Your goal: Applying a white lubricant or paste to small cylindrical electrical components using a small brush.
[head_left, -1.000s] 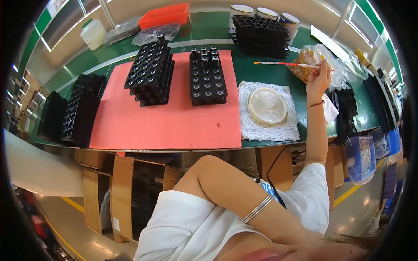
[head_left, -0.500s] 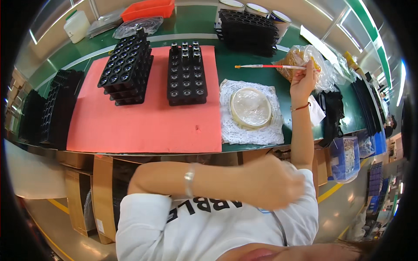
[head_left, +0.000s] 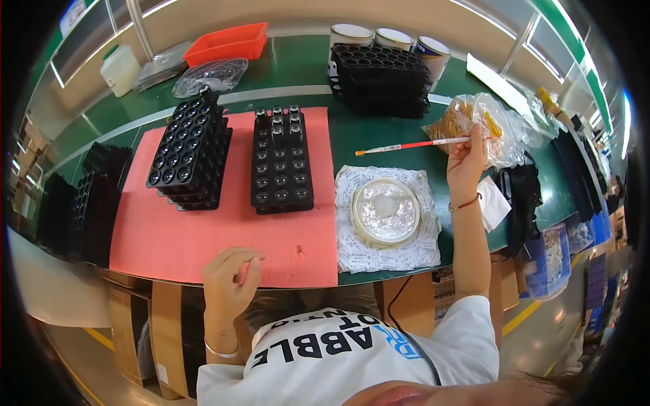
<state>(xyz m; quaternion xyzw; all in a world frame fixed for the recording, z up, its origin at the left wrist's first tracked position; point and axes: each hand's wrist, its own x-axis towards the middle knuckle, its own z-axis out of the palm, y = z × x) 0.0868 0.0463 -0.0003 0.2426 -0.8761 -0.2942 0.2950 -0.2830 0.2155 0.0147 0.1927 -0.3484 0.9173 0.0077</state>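
We're in a factory workshop, and look at the signs: a long green-topped table [head_left: 291,62] loaded with stacked black plastic trays with round holes [head_left: 379,84] and round white cans [head_left: 351,34], brown cardboard boxes [head_left: 169,318] underneath, translucent blue plastic bins [head_left: 533,272] rightward, a painted yellow stripe [head_left: 520,316] crossing the floor [head_left: 527,346]!

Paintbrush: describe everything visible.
The paintbrush is slim and straight, with an orange-yellow bristle tip, a pale, marked section behind it, then a red stretch and a whitish one toward the grip; material unclear. It lies nearly level in the picture, tip to the left and slightly lower. The right hand pinches it near its other end, in front of a clear plastic bag. Whether anything else touches it, I can't tell.
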